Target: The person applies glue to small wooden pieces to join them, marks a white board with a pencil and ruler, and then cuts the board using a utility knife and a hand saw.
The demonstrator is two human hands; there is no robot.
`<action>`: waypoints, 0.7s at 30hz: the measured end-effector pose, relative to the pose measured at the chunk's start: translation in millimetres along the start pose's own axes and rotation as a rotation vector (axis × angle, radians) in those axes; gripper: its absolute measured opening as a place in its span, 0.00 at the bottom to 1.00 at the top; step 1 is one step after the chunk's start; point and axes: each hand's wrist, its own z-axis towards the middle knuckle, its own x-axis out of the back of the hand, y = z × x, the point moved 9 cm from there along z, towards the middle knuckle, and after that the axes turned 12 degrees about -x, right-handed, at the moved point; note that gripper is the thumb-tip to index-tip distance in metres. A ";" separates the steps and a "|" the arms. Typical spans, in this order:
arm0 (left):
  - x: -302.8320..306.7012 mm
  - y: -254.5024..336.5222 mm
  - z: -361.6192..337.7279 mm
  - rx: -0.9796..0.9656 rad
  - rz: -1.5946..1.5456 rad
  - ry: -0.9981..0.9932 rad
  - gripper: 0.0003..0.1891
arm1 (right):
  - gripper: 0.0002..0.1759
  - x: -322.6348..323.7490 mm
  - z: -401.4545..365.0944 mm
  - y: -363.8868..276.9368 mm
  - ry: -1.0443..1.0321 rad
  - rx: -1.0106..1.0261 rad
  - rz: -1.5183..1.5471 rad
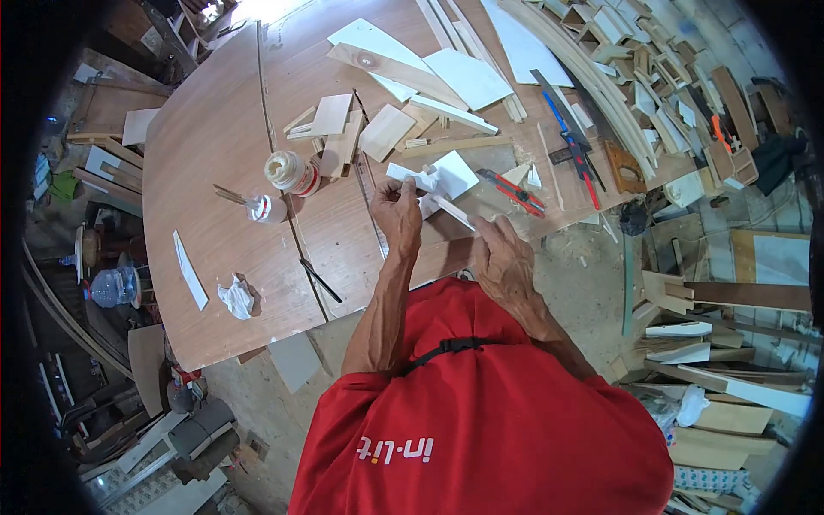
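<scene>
Near the table's front edge, my left hand [397, 215] pinches a small white piece [412, 178] between thumb and fingers. My right hand [504, 257] is closed at the lower end of a thin white strip [453, 213], which slants down from the pieces by my left hand. Whether the strip and the small piece are joined cannot be made out. Just behind them lies a white square board [453, 174]. Red pliers-like tool [515, 193] rests to the right of that board.
The wooden table [206, 163] bears an open jar [292, 173], a white cup with brushes [266, 209], a crumpled white cloth [236, 297], a black stick [321, 281], wood offcuts [386, 131], a blue-red tool [571, 137] and a handsaw [625, 167]. Stacked wood [704, 343] stands right.
</scene>
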 end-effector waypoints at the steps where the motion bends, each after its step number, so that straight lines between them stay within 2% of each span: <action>1: -0.3 1.2 0.3 -0.011 -0.009 0.005 0.08 | 0.17 1.6 -0.7 0.6 -0.008 0.004 -0.002; 4: -2.2 0.9 0.1 -0.036 -0.017 0.002 0.08 | 0.17 3.0 5.7 5.0 0.003 -0.073 0.055; 7: -4.5 1.0 -1.5 -0.012 0.046 -0.019 0.08 | 0.16 -0.1 10.7 -2.1 0.041 -0.070 0.018; 10: -4.2 -5.9 0.0 0.011 0.006 0.000 0.08 | 0.16 -3.9 6.4 -2.6 -0.023 -0.046 0.023; 21: -8.8 -0.5 3.1 0.001 -0.023 -0.014 0.08 | 0.16 3.9 12.8 4.6 -0.001 -0.079 -0.016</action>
